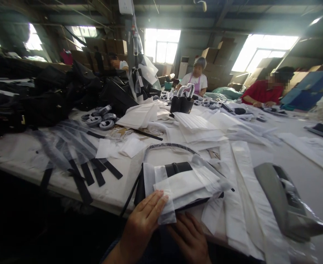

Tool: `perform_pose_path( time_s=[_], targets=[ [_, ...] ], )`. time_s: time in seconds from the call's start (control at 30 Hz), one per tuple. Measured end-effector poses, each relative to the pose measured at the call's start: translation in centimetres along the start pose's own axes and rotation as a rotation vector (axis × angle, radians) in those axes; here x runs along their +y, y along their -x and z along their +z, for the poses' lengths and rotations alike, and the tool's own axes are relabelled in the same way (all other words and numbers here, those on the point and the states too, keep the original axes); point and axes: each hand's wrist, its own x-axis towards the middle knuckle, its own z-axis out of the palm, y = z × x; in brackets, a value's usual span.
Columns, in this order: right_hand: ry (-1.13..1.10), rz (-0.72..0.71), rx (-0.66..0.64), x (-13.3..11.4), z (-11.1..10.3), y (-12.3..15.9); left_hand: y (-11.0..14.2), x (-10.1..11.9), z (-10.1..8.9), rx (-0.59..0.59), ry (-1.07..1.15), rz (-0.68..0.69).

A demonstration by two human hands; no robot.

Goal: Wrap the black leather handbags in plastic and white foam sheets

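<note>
A black handbag (139, 190) lies on the table in front of me, its long handle (172, 145) arched toward the back. Translucent white wrapping sheets (183, 183) cover most of its upper face. My left hand (143, 216) grips the near left part of this wrapping, fingers together on top and thumb hidden. Just right of it, my right hand (190, 238) is low at the bag's near edge. Its fingers are stretched out, and their tips pass under the hanging flap of a sheet (167, 214).
Black straps in clear sleeves (81, 168) lie to the left, beside piled black bags (48, 99). Long white strips (241, 198) and a grey plastic-wrapped piece (285, 201) are at right. Wrapped rings (101, 119) lie farther back. Co-workers (195, 79) sit across the table.
</note>
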Motion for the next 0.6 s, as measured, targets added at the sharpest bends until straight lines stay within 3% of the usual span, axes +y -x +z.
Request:
perform_pose_path(
  time_s=[0.3,0.6],
  targets=[
    [-0.368,0.017,0.057,-1.2,0.8,-3.6,-0.2,-0.3,0.3,0.029,-0.012,0.043],
    [-0.398,-0.066,0.081,-2.6,3.7,-4.7,-0.3,-1.1,0.5,0.036,-0.03,0.03]
  ],
)
